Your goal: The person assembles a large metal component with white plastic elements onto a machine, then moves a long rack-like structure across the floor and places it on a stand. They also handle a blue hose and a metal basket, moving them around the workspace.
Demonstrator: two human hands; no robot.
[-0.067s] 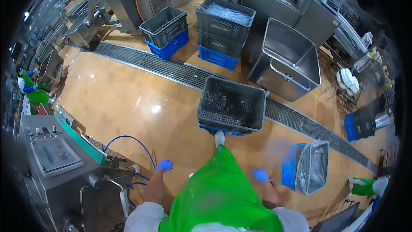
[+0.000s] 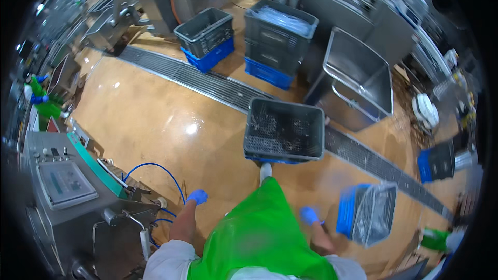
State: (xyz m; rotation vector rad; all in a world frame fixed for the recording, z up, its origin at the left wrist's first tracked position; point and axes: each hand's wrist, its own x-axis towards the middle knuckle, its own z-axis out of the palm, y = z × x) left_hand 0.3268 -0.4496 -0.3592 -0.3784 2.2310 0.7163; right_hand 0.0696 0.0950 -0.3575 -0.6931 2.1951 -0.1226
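My left hand [image 2: 197,197], in a blue glove, hangs beside my green apron [image 2: 259,223] with its fingers loosely apart and nothing visible in it. It is nearest to a blue hose [image 2: 168,172] on the floor. On the other side, my right hand [image 2: 309,215], also blue-gloved, hangs low; it is slightly blurred, with its thumb apart and no object showing. A blue crate stack with a clear plastic liner [image 2: 373,215] stands to its right. Straight ahead, a dark grey perforated crate [image 2: 284,129] rests on a blue one, close to my white boot [image 2: 265,171].
A floor drain grate [image 2: 197,79] crosses ahead. Beyond it stand two crate stacks [image 2: 205,33] [image 2: 277,46] and a steel tub cart [image 2: 358,83]. A machine with a control panel [image 2: 65,184] is at left. Co-workers in green aprons [image 2: 46,106] [image 2: 434,239] appear at both sides.
The view has shifted a little, so the crates ahead and the tub cart sit slightly farther right and lower. My right hand appears slightly farther left. Both hands stay beside the apron.
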